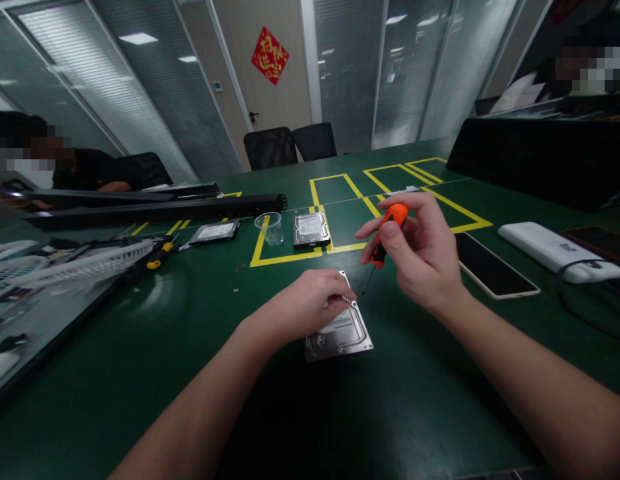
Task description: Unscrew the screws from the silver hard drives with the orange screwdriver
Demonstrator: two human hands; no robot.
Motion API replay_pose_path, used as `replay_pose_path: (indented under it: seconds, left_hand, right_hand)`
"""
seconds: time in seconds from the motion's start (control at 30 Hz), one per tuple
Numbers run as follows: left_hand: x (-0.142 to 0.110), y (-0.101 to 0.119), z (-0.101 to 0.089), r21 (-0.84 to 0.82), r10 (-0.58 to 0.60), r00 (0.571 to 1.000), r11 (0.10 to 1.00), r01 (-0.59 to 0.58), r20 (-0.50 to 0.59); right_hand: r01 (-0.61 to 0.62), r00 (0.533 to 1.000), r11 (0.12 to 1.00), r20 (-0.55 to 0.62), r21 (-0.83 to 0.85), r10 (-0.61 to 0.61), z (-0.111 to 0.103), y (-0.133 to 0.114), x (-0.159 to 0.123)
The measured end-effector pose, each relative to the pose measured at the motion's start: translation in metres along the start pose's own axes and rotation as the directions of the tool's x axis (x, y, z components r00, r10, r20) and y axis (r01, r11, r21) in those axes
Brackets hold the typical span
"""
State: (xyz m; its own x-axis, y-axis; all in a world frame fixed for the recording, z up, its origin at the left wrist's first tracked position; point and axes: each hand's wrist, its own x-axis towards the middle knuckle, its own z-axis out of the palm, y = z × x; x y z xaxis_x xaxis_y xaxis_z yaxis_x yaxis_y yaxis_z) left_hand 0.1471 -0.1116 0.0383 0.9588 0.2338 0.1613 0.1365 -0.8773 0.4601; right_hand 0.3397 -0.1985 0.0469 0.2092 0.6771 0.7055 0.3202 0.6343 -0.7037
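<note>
A silver hard drive [340, 337] lies flat on the green table [190, 320] in front of me. My left hand [307, 303] rests on its far left corner, fingers curled and pressed down on it. My right hand [423, 257] hovers just right of and above the drive, closed around a small screwdriver [385, 241] with an orange handle. Its thin tip points down and left, stopping a little above the drive's far edge.
A second hard drive [311, 229] and a clear plastic cup [271, 227] sit inside yellow taped boxes farther back, a third drive [215, 233] to their left. A phone [493, 265] and white power bank [557, 251] lie at right. Another person's sleeve [90, 170] is at far left.
</note>
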Motion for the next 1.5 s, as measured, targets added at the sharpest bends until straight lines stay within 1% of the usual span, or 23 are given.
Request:
replay_pose_path:
  seconds: [0.13,0.27,0.43,0.6,1.0,1.17,1.3,1.4,1.5]
  left_hand:
    - [0.0,-0.002,0.001,0.01,-0.031,0.999,0.999,0.031,-0.024]
    - [0.001,-0.004,0.002,0.013,-0.037,0.999,0.999,0.037,-0.021]
    - [0.001,-0.003,0.002,0.032,-0.043,0.999,0.999,0.044,-0.028]
    - [0.001,-0.002,0.002,0.031,-0.046,0.999,0.998,0.046,-0.026]
    - [0.001,-0.003,0.003,0.03,-0.033,0.999,0.999,0.034,-0.038]
    - [0.002,-0.002,0.004,0.013,-0.067,0.997,0.998,0.068,-0.048]
    - [0.002,-0.001,0.005,-0.016,-0.09,0.995,0.996,0.089,-0.047]
    - [0.002,0.0,0.005,-0.026,-0.083,0.995,0.996,0.081,-0.048]
    - [0.0,0.002,-0.001,-0.034,-0.079,0.995,0.996,0.077,-0.055]
  right_hand:
    - [-0.048,0.998,0.998,0.044,0.032,0.046,0.005,0.003,-0.005]
    - [-0.057,0.995,0.998,0.08,0.023,0.055,0.008,0.009,-0.009]
    - [-0.045,0.994,0.999,0.099,-0.023,0.047,0.009,0.014,-0.011]
    - [-0.049,0.992,0.999,0.118,-0.019,0.051,0.009,0.015,-0.011]
    - [-0.043,0.992,0.999,0.121,-0.021,0.046,0.009,0.014,-0.012]
    - [-0.032,0.99,0.999,0.136,-0.01,0.033,0.009,0.014,-0.012]
    - [-0.001,0.986,0.998,0.167,-0.056,0.01,0.009,0.01,-0.011]
    - [-0.008,0.98,1.0,0.2,-0.003,0.008,0.009,0.006,-0.01]
    - [-0.06,0.981,0.993,0.191,0.098,0.041,0.01,0.002,-0.01]
